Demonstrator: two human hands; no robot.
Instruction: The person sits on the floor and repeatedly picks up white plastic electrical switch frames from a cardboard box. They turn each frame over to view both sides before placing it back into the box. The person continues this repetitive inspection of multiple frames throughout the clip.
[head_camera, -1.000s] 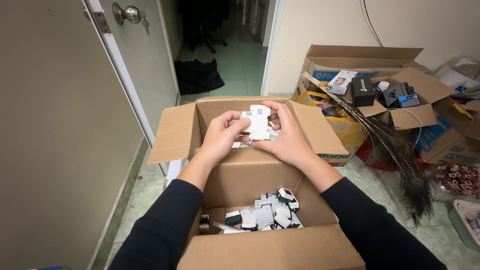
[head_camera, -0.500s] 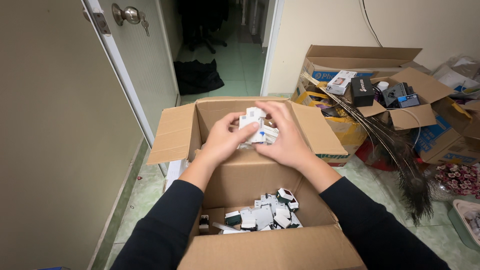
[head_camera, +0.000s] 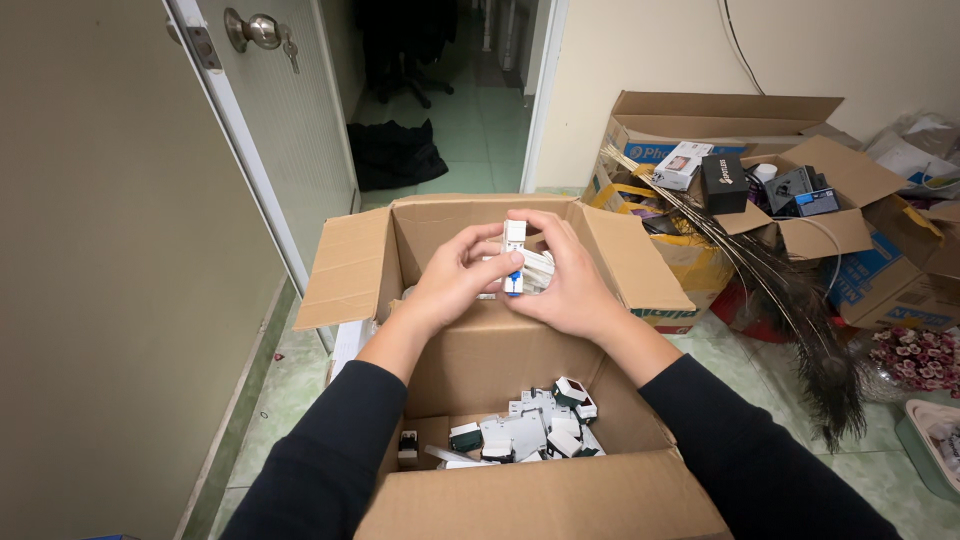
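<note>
Both my hands hold one small white circuit breaker (head_camera: 514, 250) with a blue lever, above the far cardboard box (head_camera: 350, 262). My left hand (head_camera: 455, 280) grips it from the left, thumb near the blue lever. My right hand (head_camera: 570, 280) wraps it from the right, fingers over its top. The breaker's narrow front edge faces me. More white parts (head_camera: 540, 268) lie in that box behind my fingers. The near cardboard box (head_camera: 540, 500) under my forearms holds several white and dark green electrical parts (head_camera: 525, 432).
An open door (head_camera: 250, 110) with a round knob stands at left, a doorway behind it. At right sit open cardboard boxes (head_camera: 720, 125) with small packages, peacock feathers (head_camera: 790, 300), and artificial flowers (head_camera: 915, 358) on the green tiled floor.
The breaker has been turned in my hands: its broad white side faced me a second ago, now its narrow front with the blue lever does. My hands stayed above the far box.
</note>
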